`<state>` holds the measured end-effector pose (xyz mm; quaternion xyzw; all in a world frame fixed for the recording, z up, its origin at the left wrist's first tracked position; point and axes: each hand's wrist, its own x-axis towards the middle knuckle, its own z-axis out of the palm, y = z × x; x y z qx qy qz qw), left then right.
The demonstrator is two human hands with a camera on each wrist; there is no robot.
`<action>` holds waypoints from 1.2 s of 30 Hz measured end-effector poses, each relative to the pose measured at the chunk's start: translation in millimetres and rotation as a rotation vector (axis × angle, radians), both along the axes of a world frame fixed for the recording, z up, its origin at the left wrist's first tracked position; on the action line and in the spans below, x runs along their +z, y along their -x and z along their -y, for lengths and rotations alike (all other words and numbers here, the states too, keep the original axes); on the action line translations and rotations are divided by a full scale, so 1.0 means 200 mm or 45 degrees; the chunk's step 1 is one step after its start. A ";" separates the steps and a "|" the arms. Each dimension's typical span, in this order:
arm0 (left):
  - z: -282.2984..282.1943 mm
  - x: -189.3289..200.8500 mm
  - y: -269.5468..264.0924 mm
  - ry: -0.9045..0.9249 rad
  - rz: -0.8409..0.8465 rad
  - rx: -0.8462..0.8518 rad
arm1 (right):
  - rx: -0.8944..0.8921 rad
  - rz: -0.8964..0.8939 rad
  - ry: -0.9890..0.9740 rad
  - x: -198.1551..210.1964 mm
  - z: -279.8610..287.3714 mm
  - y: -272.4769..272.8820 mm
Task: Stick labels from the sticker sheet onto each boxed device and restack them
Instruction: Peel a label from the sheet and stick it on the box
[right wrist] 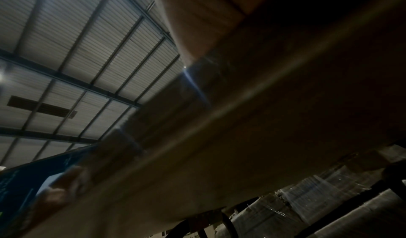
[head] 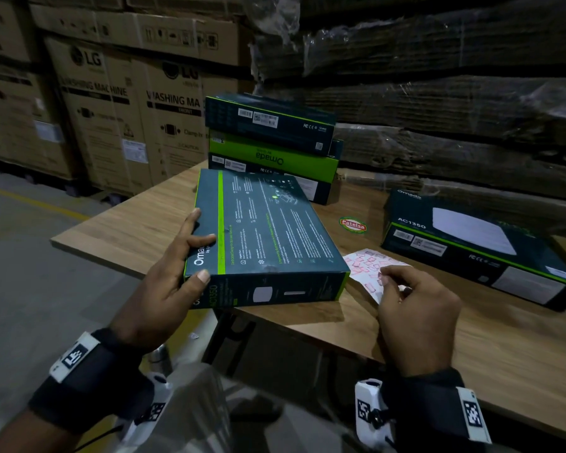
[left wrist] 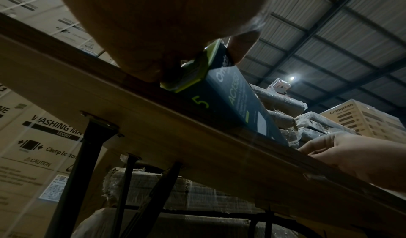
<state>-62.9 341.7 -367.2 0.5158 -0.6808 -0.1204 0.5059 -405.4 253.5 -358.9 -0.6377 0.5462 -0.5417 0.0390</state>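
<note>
A dark Omada box [head: 268,233] with a green stripe lies back side up at the table's front edge, its near end past the edge. My left hand [head: 190,253] grips its near-left corner, thumb on the front side and fingers on top. From below, the left wrist view shows this box [left wrist: 232,103] held by the left hand [left wrist: 153,33]. The white sticker sheet [head: 366,263] with red labels lies just right of the box. My right hand [head: 396,282] pinches the sheet's near edge with curled fingers. The right wrist view is dark and blurred.
A stack of three Omada boxes [head: 268,138] stands at the back of the wooden table [head: 128,237]. Another Omada box [head: 471,243] lies at the right. A round red-and-green sticker [head: 352,224] is stuck on the tabletop. Large cartons and wrapped pallets stand behind.
</note>
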 end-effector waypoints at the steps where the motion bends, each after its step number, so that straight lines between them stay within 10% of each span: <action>1: 0.00 0.00 0.00 0.003 0.002 0.000 | 0.000 -0.004 -0.002 0.00 0.00 0.00; 19: 0.02 -0.02 -0.01 0.002 -0.047 0.009 | 0.408 0.049 0.014 0.14 -0.13 -0.10; 36: 0.01 -0.03 0.00 0.002 -0.083 -0.015 | 0.625 -0.694 0.118 0.20 -0.17 -0.47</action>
